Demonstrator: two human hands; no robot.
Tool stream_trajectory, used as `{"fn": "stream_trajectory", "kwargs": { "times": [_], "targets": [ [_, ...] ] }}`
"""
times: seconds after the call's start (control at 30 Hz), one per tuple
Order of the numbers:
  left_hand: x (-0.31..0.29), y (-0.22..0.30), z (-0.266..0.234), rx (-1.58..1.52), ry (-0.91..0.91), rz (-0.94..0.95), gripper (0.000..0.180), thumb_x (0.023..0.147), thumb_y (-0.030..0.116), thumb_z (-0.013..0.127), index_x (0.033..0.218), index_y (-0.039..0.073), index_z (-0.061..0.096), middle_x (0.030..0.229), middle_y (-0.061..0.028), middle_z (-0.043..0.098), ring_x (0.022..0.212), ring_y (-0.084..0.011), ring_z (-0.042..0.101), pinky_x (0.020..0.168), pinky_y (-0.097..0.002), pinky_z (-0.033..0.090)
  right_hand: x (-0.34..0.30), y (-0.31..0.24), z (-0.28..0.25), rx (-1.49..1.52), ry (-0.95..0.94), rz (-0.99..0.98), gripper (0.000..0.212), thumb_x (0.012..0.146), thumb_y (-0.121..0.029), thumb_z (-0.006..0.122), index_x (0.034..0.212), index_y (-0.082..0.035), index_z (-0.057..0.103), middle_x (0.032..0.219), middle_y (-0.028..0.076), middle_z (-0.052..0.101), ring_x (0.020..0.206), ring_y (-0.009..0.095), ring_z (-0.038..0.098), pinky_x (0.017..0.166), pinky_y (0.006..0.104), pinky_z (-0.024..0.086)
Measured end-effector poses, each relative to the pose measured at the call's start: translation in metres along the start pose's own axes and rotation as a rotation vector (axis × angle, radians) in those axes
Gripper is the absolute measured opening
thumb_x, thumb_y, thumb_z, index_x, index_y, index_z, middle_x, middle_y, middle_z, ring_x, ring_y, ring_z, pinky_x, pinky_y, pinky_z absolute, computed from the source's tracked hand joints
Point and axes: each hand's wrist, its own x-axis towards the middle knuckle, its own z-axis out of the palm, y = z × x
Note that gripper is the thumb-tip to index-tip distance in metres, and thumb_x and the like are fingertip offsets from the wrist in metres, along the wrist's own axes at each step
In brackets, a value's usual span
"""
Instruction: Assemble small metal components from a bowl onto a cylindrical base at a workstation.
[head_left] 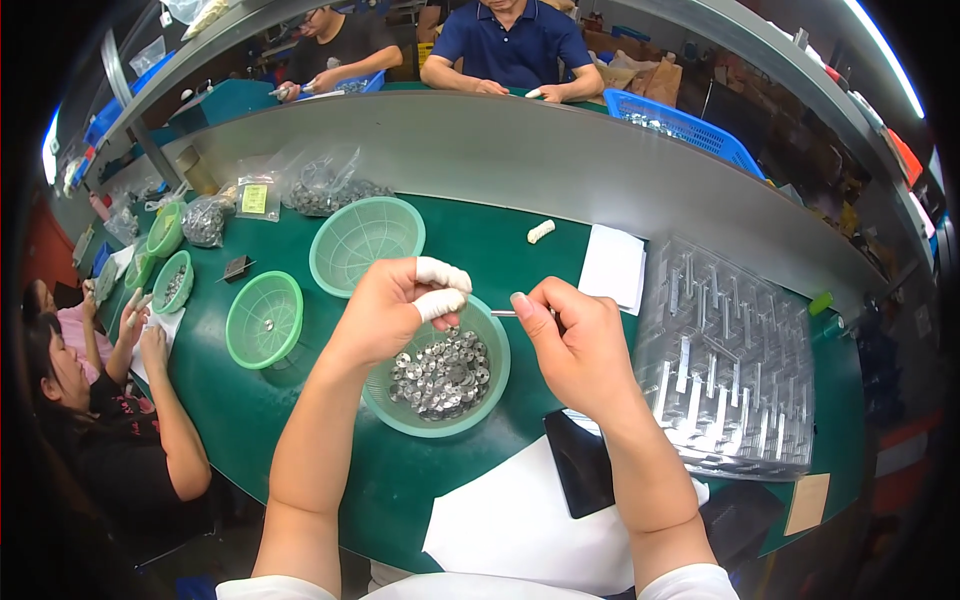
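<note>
White wraps [442, 272] cover my left thumb and forefinger, perhaps to spare the skin. My left hand [383, 305] is curled into a pinch; whether a small part sits inside, I cannot tell. My right hand [582, 340] grips a thin metal rod [504, 313] between thumb and curled fingers, pointed at that pinch, presumably for control. My left fingers are over the far edge of a pale green basket [436, 431], its small silvery metal pieces [440, 380] seemingly placed for easy reach.
</note>
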Motion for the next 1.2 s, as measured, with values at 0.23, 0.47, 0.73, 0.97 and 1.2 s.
{"fn": "stream_trajectory", "kwargs": {
  "times": [0.23, 0.47, 0.73, 0.97, 1.2],
  "targets": [
    [-0.007, -0.001, 0.007, -0.335, -0.010, 0.084, 0.014, 0.095, 0.005, 0.069, 0.109, 0.002, 0.069, 0.101, -0.0092, 0.070, 0.080, -0.0138, 0.067, 0.071, -0.0245, 0.056, -0.001, -0.001, 0.002, 0.044, 0.006, -0.005, 0.030, 0.103, -0.018, 0.063, 0.080, -0.001, 0.058, 0.055, -0.001, 0.045, 0.053, 0.006, 0.034, 0.047, 0.0263, 0.030],
    [-0.016, 0.007, 0.024, -0.469, -0.106, -0.023, 0.010, 0.096, 0.000, 0.066, 0.104, 0.001, 0.072, 0.097, -0.0078, 0.070, 0.079, -0.0135, 0.067, 0.070, -0.0244, 0.055, -0.002, 0.000, 0.002, 0.189, -0.019, 0.063, 0.034, 0.106, -0.022, 0.060, 0.079, -0.002, 0.056, 0.062, -0.003, 0.047, 0.059, 0.005, 0.036, 0.051, 0.0246, 0.031],
    [-0.016, -0.005, 0.026, -0.543, -0.190, -0.009, 0.010, 0.096, -0.001, 0.066, 0.104, 0.002, 0.071, 0.094, -0.0082, 0.070, 0.077, -0.0141, 0.066, 0.067, -0.0261, 0.054, -0.005, 0.005, 0.005, 0.391, -0.153, 0.128, 0.037, 0.108, -0.026, 0.057, 0.078, -0.004, 0.053, 0.065, -0.005, 0.046, 0.060, 0.004, 0.038, 0.052, 0.0231, 0.031],
    [-0.011, -0.015, 0.024, -0.669, -0.340, 0.008, 0.012, 0.093, 0.005, 0.073, 0.104, 0.002, 0.071, 0.093, -0.0085, 0.070, 0.077, -0.0142, 0.065, 0.065, -0.0251, 0.054, -0.007, 0.004, 0.006, 0.413, -0.192, 0.114, 0.037, 0.108, -0.027, 0.056, 0.078, -0.005, 0.052, 0.065, -0.006, 0.044, 0.060, 0.003, 0.037, 0.051, 0.0231, 0.031],
    [-0.008, -0.020, 0.021, -0.603, -0.346, 0.067, 0.011, 0.092, 0.007, 0.074, 0.103, 0.004, 0.073, 0.094, -0.0085, 0.070, 0.073, -0.0134, 0.063, 0.061, -0.0245, 0.052, -0.008, -0.005, 0.006, 0.291, -0.174, 0.099, 0.036, 0.108, -0.025, 0.056, 0.078, -0.004, 0.053, 0.064, -0.005, 0.047, 0.059, 0.004, 0.038, 0.051, 0.0237, 0.032]
  ]
}}
